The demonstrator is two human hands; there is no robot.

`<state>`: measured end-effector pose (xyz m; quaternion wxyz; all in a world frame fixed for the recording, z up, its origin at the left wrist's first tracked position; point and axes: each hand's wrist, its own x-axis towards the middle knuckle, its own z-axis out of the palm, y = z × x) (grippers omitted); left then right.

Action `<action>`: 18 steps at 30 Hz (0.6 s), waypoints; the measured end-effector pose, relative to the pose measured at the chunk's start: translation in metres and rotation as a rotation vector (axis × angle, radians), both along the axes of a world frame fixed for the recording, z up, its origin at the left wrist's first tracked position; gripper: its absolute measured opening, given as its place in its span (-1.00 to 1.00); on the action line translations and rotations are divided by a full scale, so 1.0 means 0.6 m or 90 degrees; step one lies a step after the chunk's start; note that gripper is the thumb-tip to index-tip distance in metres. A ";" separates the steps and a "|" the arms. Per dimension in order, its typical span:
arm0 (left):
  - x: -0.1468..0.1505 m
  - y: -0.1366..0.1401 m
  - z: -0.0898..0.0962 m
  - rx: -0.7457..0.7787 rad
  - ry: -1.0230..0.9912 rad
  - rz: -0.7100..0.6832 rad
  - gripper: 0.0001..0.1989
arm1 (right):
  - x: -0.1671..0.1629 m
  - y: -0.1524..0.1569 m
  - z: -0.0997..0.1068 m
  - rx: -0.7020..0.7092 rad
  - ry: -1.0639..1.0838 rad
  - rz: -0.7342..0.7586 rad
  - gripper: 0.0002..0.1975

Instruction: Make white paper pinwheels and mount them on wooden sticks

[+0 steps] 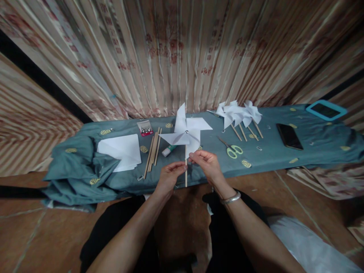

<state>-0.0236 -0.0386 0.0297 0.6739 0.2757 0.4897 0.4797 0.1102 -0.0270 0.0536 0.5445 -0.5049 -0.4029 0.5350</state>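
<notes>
A white paper pinwheel (179,138) with a shiny pin at its centre stands upright in front of me on a thin wooden stick (186,178). My left hand (172,172) pinches this stick below the blades. At the lower blade's tip, my right hand (206,163) has its thumb and forefinger closed on the paper edge, close to the stick. A silver bangle circles the right wrist. Behind the pinwheel's left side lies a glue tube (169,150), partly hidden. Green-handled scissors (231,148) rest to the right of my hands.
Left on the teal cloth (199,172) are white paper sheets (122,151), loose wooden sticks (152,153) and a small red box of pins (145,129). Several pinwheels (239,113) lie at the back right. Beyond them are a black phone (289,136) and a blue-framed device (327,110). A curtain (182,57) hangs behind.
</notes>
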 end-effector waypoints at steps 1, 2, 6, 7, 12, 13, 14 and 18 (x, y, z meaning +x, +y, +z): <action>0.000 0.000 -0.001 -0.001 -0.001 -0.001 -0.68 | 0.000 0.000 0.000 -0.001 -0.001 0.001 -0.67; 0.000 0.001 -0.002 -0.003 -0.001 -0.001 -0.68 | 0.000 0.000 0.000 -0.002 -0.001 0.000 -0.68; -0.001 0.001 -0.006 -0.001 0.006 -0.004 -0.69 | 0.003 -0.001 -0.001 -0.003 0.017 -0.008 -0.70; -0.001 0.001 -0.007 0.001 0.008 -0.004 -0.69 | 0.004 -0.002 -0.001 -0.005 0.029 -0.007 -0.71; -0.001 0.000 -0.003 -0.002 0.011 -0.003 -0.70 | 0.005 -0.003 0.003 -0.033 0.079 0.011 -0.70; -0.001 0.000 -0.002 -0.004 0.009 -0.004 -0.70 | 0.004 -0.003 0.003 -0.036 0.083 0.015 -0.69; 0.000 0.000 -0.001 -0.007 0.005 -0.005 -0.69 | 0.003 -0.002 0.003 -0.036 0.084 0.019 -0.68; 0.001 -0.001 0.000 -0.007 -0.010 -0.010 -0.69 | 0.000 0.001 -0.001 -0.015 0.040 0.032 -0.65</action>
